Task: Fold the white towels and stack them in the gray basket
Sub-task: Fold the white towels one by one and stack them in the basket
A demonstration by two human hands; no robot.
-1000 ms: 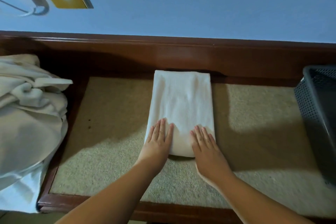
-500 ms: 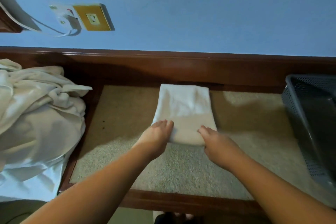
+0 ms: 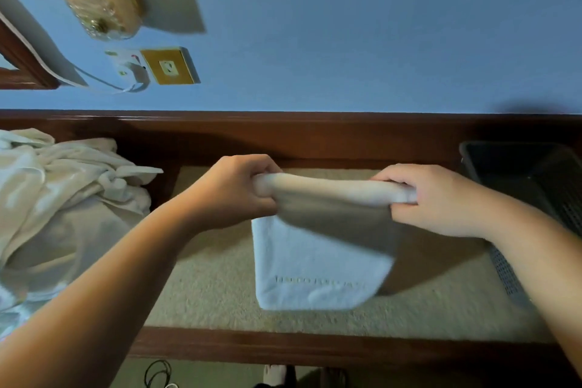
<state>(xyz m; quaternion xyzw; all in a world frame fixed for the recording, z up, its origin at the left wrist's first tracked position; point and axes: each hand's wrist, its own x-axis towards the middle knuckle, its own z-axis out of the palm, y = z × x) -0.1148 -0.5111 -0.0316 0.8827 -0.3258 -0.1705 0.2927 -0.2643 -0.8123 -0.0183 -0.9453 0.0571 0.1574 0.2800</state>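
Beige-carpeted wooden table (image 3: 220,277) against a blue wall: left hand (image 3: 234,190) and right hand (image 3: 431,198) each grip an end of the folded white towel (image 3: 318,261), lifted above the surface; gray basket (image 3: 535,173) at right.

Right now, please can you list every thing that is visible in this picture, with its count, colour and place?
folded towel: one, white, held up above the beige surface, centre
towel pile: one heap, white, left
basket: one, gray, right edge
beige surface: one, inside a dark wooden frame
socket plate: one, gold, on the blue wall, upper left
left hand: grips the towel's left end
right hand: grips the towel's right end
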